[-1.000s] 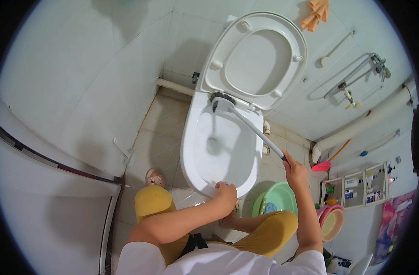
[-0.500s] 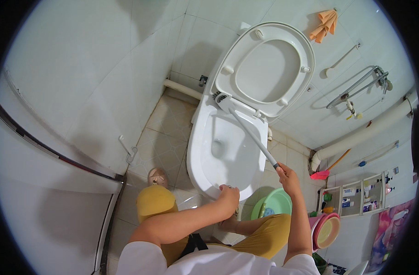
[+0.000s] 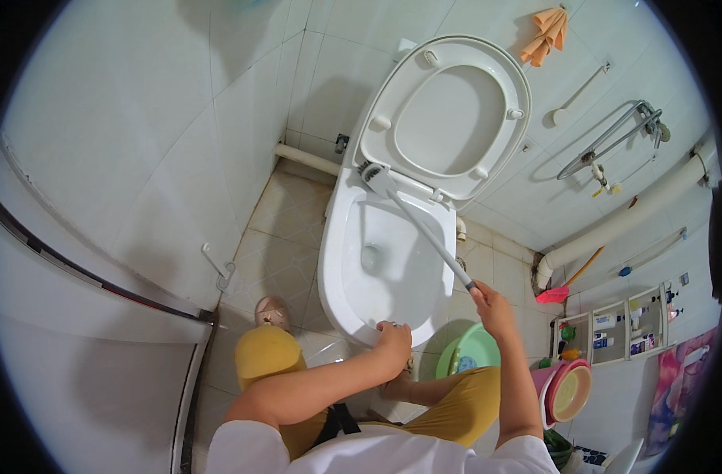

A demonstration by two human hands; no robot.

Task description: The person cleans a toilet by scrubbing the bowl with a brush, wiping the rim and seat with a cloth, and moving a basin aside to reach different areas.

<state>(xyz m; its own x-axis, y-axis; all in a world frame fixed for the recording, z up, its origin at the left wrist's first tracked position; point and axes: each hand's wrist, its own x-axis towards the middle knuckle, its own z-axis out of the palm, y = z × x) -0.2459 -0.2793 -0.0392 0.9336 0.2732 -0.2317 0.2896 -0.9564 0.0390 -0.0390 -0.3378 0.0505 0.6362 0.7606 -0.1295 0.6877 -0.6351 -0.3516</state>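
A white toilet (image 3: 333, 276) stands in front of me, its lid and seat (image 3: 384, 95) raised against the back. My right hand (image 3: 493, 308) is closed round the grey end of a long-handled toilet brush (image 3: 428, 233). The brush slants up to the left over the bowl. Its dark-bristled head (image 3: 374, 177) rests at the back left of the rim, close to the seat hinge. My left hand (image 3: 394, 346) is closed over the front rim of the bowl, its fingertips curled partly out of sight. A little water shows at the bottom of the bowl.
A green basin (image 3: 478, 347) sits on the floor right of the toilet, by my leg. Farther right are stacked basins (image 3: 570, 395) and a white shelf (image 3: 613, 332) of bottles. A pale pipe (image 3: 598, 251) runs along the right wall. A white door (image 3: 84, 355) is at the left.
The view has shifted slightly. The brush head sits a touch nearer to me along the back left of the rim. Both hands keep their holds.
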